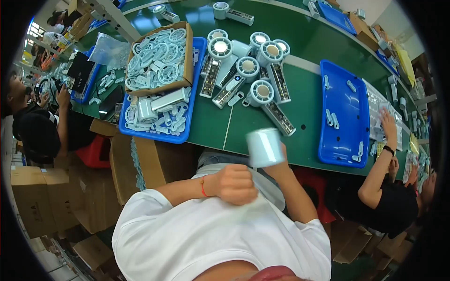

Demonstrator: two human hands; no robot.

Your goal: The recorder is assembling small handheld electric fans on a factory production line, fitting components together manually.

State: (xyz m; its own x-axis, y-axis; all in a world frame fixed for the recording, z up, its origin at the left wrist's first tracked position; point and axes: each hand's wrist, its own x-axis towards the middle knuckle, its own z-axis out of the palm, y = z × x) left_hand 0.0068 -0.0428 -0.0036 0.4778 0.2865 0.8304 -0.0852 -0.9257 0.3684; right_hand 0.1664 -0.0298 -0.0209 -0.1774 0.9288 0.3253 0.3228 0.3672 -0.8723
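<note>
My right hand (280,169) grips a glossy white handheld fan body (265,148), its round drum-shaped head raised just past the table's near edge. Most of those fingers are hidden behind the drum. In front of my chest, my left hand (236,184) is closed in a fist, with a red cord at the wrist; whatever lies inside the fingers is out of sight. Beyond both hands, several handheld fans (247,68) lie heaped on the green table, many with handles open on their inner parts. The nearest fan (262,92) points its handle toward the right.
At left, a blue tray (183,136) bears a cardboard box (188,51) of pale blue plastic parts, with a fan body (164,103) beside it. Another blue tray (344,136) on the right holds a few small pieces. People work at both sides; cartons (42,201) stand lower left.
</note>
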